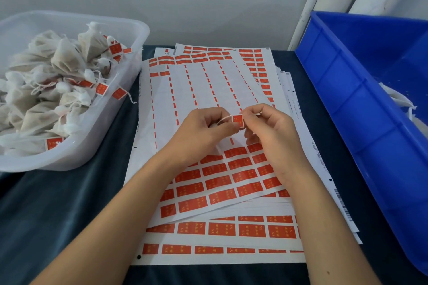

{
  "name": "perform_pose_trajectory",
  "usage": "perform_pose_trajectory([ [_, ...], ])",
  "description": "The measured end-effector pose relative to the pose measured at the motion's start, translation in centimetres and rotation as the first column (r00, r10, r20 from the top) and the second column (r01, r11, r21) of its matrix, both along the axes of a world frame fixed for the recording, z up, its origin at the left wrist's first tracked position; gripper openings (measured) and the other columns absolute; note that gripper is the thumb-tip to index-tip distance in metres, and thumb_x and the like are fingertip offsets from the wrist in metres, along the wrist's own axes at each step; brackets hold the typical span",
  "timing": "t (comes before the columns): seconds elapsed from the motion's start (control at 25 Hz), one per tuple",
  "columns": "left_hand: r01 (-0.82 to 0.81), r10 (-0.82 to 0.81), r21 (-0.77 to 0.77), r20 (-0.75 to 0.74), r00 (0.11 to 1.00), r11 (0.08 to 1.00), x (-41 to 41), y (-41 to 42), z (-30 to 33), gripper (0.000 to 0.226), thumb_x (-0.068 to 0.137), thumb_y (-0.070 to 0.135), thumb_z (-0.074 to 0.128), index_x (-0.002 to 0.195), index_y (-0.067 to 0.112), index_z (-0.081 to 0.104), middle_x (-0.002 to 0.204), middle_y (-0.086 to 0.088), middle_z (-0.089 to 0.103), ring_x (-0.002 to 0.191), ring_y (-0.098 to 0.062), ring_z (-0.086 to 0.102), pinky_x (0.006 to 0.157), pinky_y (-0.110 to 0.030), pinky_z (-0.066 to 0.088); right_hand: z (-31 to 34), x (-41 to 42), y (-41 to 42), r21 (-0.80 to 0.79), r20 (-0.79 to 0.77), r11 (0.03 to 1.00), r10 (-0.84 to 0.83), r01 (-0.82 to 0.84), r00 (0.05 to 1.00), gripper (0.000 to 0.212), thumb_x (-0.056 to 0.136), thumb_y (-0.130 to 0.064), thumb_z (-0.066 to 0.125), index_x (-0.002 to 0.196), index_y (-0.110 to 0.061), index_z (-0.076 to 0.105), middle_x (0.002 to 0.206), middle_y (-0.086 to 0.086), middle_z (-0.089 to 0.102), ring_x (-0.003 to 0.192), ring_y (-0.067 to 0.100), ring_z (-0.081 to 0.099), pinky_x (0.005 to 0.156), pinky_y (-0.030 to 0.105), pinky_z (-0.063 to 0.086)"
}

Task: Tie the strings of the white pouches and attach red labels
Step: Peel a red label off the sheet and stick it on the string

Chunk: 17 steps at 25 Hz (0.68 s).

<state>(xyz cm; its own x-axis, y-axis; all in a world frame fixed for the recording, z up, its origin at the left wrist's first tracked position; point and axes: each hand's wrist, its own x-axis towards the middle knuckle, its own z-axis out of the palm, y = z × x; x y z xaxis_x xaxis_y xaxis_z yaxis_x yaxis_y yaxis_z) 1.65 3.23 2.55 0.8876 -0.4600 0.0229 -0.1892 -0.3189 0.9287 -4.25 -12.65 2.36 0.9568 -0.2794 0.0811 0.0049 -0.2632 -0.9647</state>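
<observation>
We pinch the label (238, 121) and string (224, 119) with the left hand (208, 132) and right hand (271, 127) above the sheets (208, 90).

The person's two forearms are bare from the lower edge of the view to the wrists, with no sleeve showing. The left hand (203, 132) and right hand (271, 132) wear no gloves.

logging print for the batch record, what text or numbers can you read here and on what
Red labels on the sheets: yellow characters, too blurred to read.
Red label on the string, pinched between both hands: too small to read.
Sheet margin: a sideways printed number, blurred, not reliably readable.
Barcodes at sheet edge: no readable digits.
</observation>
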Motion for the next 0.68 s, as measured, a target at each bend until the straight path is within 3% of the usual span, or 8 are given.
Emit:
perform_pose_trajectory([
  [0.28,0.038,-0.040,-0.062,-0.033,0.999,0.997,-0.24,0.38,0.63,0.041,0.108,0.025,0.050,0.070,0.026,0.064,0.062,0.013,0.058,0.057,-0.001,0.052,0.054,-0.010,0.041,-0.02,0.04,-0.05,-0.056,-0.016,0.998,-0.007,0.006,1.000,0.009,0.101,-0.031,0.063,0.094,-0.030,0.069,0.084,-0.019,0.072,0.083,-0.001,0.068,0.070,0.017,0.052],
  [0.48,-0.049,0.050,-0.070,0.002,0.999,0.996,-0.21,-0.17,0.23,0.024,0.103,0.028,0.060,0.082,0.024,0.071,0.062,0.019,0.061,0.059,0.004,0.057,0.053,-0.007,0.042,0.00,0.00,-0.04,-0.065,-0.016,0.998,0.014,-0.015,1.000,0.009,0.102,-0.032,0.062,0.096,-0.031,0.068,0.086,-0.019,0.072,0.083,-0.002,0.068,0.066,0.012,0.052],
  [0.68,-0.023,0.028,-0.105,0.050,0.998,0.994,-0.15,0.04,-0.04,0.024,0.103,0.020,0.060,0.083,0.025,0.073,0.069,0.017,0.065,0.065,0.002,0.060,0.060,-0.008,0.046,0.06,-0.13,-0.13,-0.046,-0.006,0.998,0.046,-0.046,0.999,0.011,0.101,-0.026,0.062,0.092,-0.027,0.068,0.084,-0.015,0.072,0.082,0.001,0.069,0.066,0.013,0.052],
])
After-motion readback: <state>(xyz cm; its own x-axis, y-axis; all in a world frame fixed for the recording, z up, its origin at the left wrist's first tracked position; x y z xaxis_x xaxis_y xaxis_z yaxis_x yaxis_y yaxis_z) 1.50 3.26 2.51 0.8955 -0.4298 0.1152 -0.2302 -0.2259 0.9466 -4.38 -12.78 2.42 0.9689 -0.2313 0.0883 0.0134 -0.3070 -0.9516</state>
